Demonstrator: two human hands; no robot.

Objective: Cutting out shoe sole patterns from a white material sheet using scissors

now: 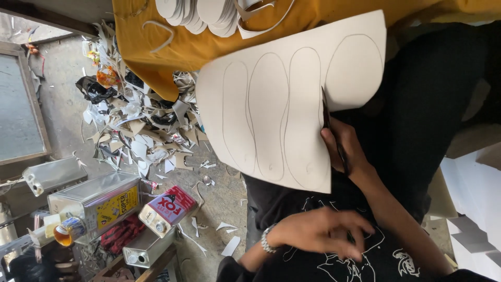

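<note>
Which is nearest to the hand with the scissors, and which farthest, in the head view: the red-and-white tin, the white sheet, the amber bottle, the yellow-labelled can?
From the right hand, which grips scissors:
1. White sheet, touching it, just left.
2. Red-and-white tin, on the floor, lower left.
3. Yellow-labelled can, further left.
4. Amber bottle, far lower left.

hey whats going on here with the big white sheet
A person is cutting a large white sheet marked with pencilled sole-shaped outlines. The right hand works dark scissors into its edge, while the left hand hangs free near the lap. Offcuts litter the floor; cut shapes are stacked on an orange cloth.
</note>
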